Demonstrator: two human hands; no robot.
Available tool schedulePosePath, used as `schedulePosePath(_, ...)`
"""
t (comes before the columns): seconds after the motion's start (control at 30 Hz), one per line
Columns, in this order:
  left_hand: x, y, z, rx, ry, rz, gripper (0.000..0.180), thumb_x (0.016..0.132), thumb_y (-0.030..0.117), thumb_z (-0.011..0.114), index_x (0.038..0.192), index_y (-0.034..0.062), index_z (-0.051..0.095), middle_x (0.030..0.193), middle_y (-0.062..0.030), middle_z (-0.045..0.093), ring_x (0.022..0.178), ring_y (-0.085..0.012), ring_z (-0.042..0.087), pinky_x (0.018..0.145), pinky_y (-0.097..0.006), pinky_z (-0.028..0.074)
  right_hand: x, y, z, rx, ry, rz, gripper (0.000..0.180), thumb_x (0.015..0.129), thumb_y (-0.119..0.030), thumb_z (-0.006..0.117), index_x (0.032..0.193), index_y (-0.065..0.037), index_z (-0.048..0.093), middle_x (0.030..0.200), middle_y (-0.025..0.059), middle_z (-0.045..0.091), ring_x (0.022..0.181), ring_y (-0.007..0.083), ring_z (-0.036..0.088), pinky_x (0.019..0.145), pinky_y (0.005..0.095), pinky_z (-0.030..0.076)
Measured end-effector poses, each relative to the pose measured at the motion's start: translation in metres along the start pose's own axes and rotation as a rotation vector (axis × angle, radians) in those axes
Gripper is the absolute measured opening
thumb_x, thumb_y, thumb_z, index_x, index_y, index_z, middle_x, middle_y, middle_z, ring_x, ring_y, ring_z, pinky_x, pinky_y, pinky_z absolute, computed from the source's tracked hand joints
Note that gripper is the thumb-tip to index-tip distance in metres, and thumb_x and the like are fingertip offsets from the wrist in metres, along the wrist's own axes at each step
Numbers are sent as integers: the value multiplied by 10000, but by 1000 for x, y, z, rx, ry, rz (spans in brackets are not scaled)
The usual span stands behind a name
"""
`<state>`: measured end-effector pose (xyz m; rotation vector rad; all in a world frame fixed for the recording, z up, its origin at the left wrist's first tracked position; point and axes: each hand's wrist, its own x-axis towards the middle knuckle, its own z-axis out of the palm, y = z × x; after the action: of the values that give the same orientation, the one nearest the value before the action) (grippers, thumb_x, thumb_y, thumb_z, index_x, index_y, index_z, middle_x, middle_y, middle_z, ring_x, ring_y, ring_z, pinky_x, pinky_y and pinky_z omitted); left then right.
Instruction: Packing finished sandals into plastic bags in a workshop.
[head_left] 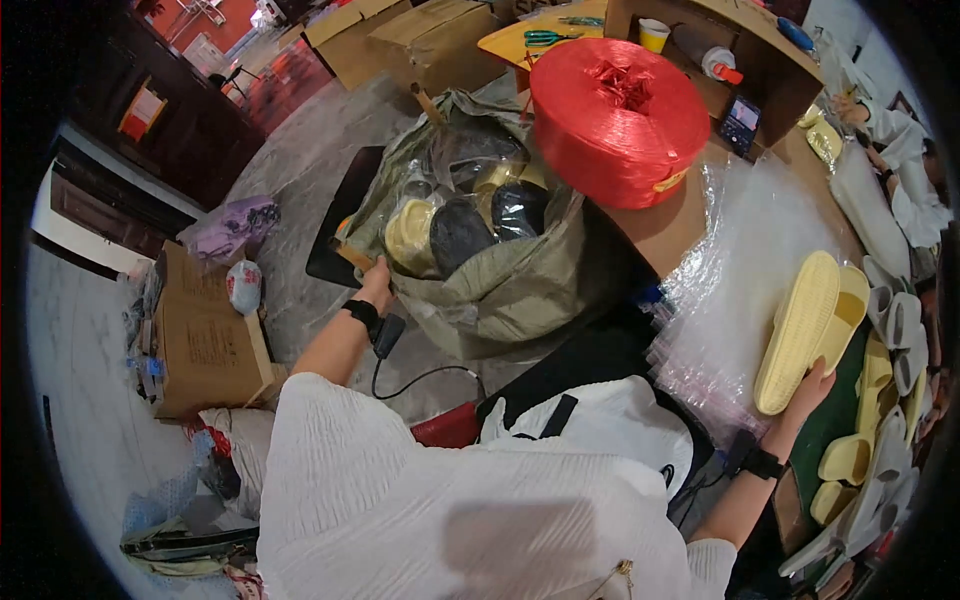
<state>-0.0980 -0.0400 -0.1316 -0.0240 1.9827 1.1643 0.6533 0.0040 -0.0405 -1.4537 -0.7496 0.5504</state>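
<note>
My right hand (818, 384) grips a pair of pale yellow slides (800, 330) near their lower ends, one sole facing up. They are held over a stack of clear plastic bags (725, 300). On the left, my left hand (377, 286) is closed at the rim of a large grey-green woven sack (480, 310), beside a wooden stick end (350, 254); its fingertips are partly hidden. Inside the open sack lie bagged slides, among them a yellow one (410, 236) and black ones (462, 236).
A big red roll of plastic twine (618, 120) sits on the cardboard-covered table beyond the bags. Rows of grey and yellow slides (848, 458) lie at the right. A cardboard box (212, 345) stands at the left. Another person's white sleeve (915, 195) shows at far right.
</note>
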Motion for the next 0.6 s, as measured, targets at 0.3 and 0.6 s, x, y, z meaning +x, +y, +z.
schedulePosePath(0.3,50,29,-13,-176,62,6,566,1013,417,396,1432,43,330,1373,-138,439,1147,-256,466,842,-457,438,17,19,-12,17,-26,-40,404,993,-186,493,1293,77,431,1154,160,589,958,222,599,809,334,496)
schedulePosePath(0.6,34,25,-45,1197,-493,792,236,794,175,651,978,27,661,806,-112,651,676,-189,618,549,-346,451,4,11,-7,9,12,-18,410,982,-182,487,1301,73,449,1164,162,593,976,221,598,829,324,482)
